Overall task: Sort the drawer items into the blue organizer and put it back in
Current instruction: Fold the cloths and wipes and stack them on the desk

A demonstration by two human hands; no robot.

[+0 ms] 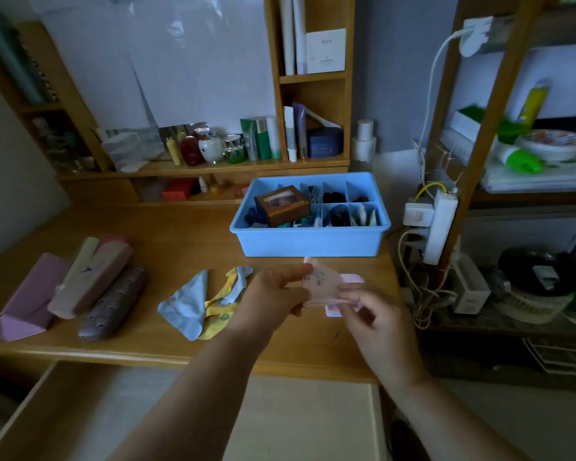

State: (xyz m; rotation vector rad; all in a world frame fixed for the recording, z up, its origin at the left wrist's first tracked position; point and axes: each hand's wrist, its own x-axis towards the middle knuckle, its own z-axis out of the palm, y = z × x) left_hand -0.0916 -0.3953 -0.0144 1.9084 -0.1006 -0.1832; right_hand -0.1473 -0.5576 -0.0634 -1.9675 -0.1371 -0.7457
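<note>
- A small pink cloth point(321, 285) with faint blue print is being held up over the front right part of the tabletop point(167, 234), just in front of the blue organizer point(310, 241).
- The left hand point(273, 294) is pinching the cloth's left edge, thumb and fingers curled onto it.
- The right hand point(376, 319) is gripping the cloth's lower right edge, its fingers folded over the fabric.
- A pale pink item point(353, 278) is peeking out behind the cloth; what it is cannot be told.
- The organizer is sitting on the tabletop toward the back right, its divided compartments holding dark small items and white folded pieces, with a brown box point(281, 204) lying tilted across its left compartments.
- A light blue cloth point(185, 304) and a yellow cloth point(218, 314) are lying crumpled together on the tabletop, just left of the left hand.
- Farther left, three long cases are lying side by side and touching: a purple case point(27, 304), a pink case point(90, 281) and a brown dotted case point(113, 302).
- An open drawer point(97, 414) is showing below the tabletop's front edge.
- Bottles and jars point(233, 144) are standing on the shelf behind the tabletop.
</note>
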